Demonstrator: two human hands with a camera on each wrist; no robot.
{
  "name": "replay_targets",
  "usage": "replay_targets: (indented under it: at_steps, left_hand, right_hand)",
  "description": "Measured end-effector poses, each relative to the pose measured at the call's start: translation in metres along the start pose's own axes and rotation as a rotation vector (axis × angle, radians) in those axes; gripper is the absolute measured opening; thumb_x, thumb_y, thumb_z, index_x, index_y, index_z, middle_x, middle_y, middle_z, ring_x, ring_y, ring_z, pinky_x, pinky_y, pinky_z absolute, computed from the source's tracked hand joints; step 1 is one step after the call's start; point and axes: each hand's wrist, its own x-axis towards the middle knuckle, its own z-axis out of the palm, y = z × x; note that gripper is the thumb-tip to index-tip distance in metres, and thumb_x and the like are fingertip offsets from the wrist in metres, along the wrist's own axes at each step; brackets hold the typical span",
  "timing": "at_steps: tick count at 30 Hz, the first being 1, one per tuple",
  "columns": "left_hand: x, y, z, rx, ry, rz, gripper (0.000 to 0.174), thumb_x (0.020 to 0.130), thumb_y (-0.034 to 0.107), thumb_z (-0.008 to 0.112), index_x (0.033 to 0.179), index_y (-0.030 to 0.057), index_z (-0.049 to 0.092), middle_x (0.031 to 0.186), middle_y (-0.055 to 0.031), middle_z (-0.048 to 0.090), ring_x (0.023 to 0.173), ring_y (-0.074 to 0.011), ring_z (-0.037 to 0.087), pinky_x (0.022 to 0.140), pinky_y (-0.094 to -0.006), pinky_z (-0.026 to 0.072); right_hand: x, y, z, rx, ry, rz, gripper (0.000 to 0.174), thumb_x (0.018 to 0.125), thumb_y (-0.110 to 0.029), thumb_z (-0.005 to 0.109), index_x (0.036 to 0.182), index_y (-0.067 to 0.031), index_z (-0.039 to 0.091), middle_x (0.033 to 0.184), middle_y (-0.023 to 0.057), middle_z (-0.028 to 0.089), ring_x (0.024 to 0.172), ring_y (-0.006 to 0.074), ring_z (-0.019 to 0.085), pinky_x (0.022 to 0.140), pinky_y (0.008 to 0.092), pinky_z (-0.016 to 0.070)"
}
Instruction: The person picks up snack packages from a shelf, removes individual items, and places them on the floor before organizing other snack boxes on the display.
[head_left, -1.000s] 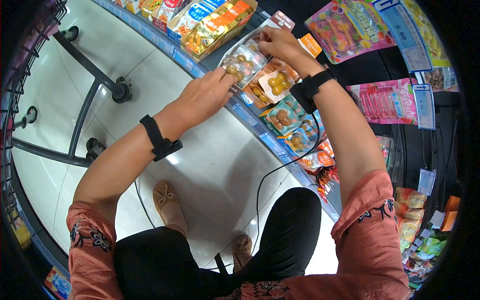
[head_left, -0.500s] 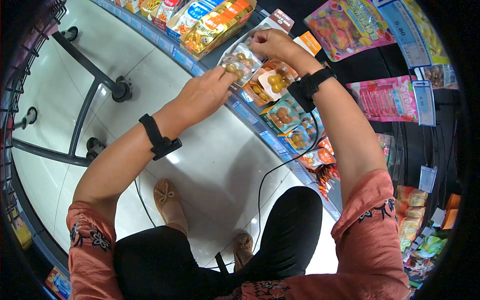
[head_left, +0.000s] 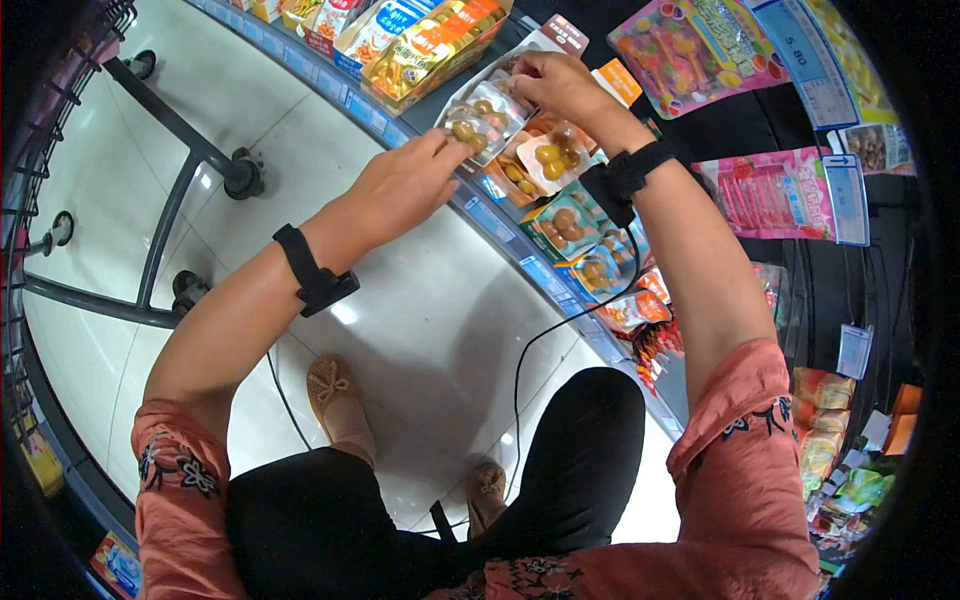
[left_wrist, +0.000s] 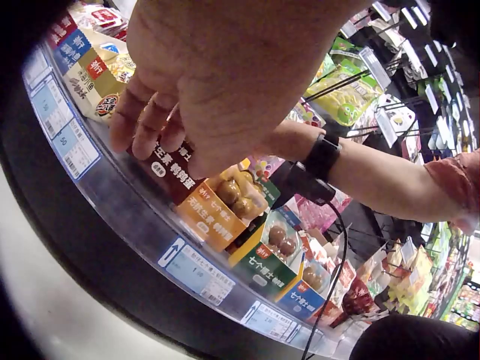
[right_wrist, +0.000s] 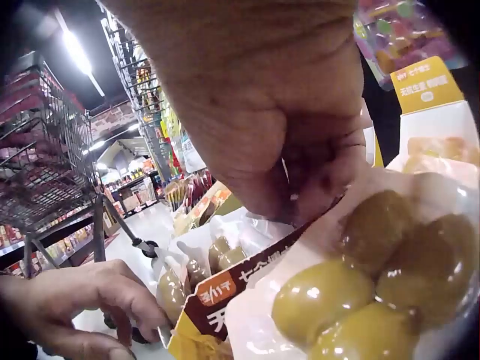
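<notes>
Two hands [head_left: 405, 185] [head_left: 560, 85], one egg pack [head_left: 478, 118] in their grip, two wrist straps [head_left: 312, 270] [head_left: 625, 175], two shoes [head_left: 335, 395] [head_left: 487, 490].

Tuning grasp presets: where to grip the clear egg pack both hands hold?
Probably pinch the egg pack by its flat near edge, from the aisle side, as the left hand does; its bulging middle gives no flat purchase.

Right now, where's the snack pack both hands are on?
Head view, top centre: the snack pack lies at the shelf front between the left hand and right hand, beside the orange pack.
</notes>
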Motion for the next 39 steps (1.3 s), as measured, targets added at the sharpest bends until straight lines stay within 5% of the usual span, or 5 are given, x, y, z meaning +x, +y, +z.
replay_targets:
  at_steps: [11,16,23,35,39]
  left_hand:
    - [-0.038,-0.018,-0.026,-0.084,0.047,-0.149,0.045,0.096,0.014,0.066,0.140,0.0127,0.052,0.122,-0.0157,0.058,0.102,-0.0340,0.066,0.085,-0.0430,0.0553]
    - [-0.076,-0.037,-0.030,-0.132,0.091,-0.274,0.038,0.099,0.017,0.063,0.136,0.0127,0.055,0.119,-0.0140,0.061,0.096,-0.0343,0.068,0.082,-0.0426,0.0553]
    - [-0.124,-0.049,-0.031,-0.127,0.053,-0.387,0.041,0.098,0.014,0.066,0.137,0.0079,0.055,0.117,-0.0166,0.061,0.095,-0.0303,0.066,0.084,-0.0399,0.0540]
    - [-0.143,-0.045,-0.029,-0.048,-0.001,-0.412,0.038,0.100,0.017,0.063,0.136,0.0104,0.054,0.121,-0.0164,0.061,0.097,-0.0326,0.068,0.086,-0.0414,0.0551]
    - [-0.160,-0.069,-0.033,0.025,0.033,-0.436,0.032,0.100,0.017,0.064,0.130,0.0069,0.058,0.117,-0.0174,0.063,0.098,-0.0335,0.068,0.085,-0.0409,0.0544]
  right_hand:
    - [-0.022,-0.027,-0.012,0.141,0.003,-0.150,0.018,0.094,-0.022,0.070,0.100,-0.0050,0.070,0.082,0.0024,0.068,0.076,0.0103,0.061,0.069,0.0293,0.0516]
    - [-0.045,-0.047,0.020,0.180,-0.061,-0.109,0.019,0.088,-0.020,0.073,0.088,-0.0029,0.066,0.079,0.0143,0.069,0.071,0.0270,0.065,0.067,0.0403,0.0515]
    - [-0.043,-0.049,0.033,0.051,-0.021,-0.182,0.016,0.091,-0.016,0.071,0.089,-0.0018,0.063,0.078,0.0084,0.066,0.070,0.0201,0.061,0.067,0.0359,0.0501]
    - [-0.045,-0.055,0.036,-0.065,0.046,-0.226,0.014,0.089,-0.015,0.069,0.088,-0.0030,0.062,0.078,0.0141,0.066,0.071,0.0298,0.063,0.067,0.0415,0.0487]
    - [-0.046,-0.044,0.034,0.002,0.066,-0.195,0.028,0.088,-0.028,0.072,0.101,-0.0038,0.069,0.095,0.0196,0.072,0.090,0.0349,0.070,0.080,0.0447,0.0549]
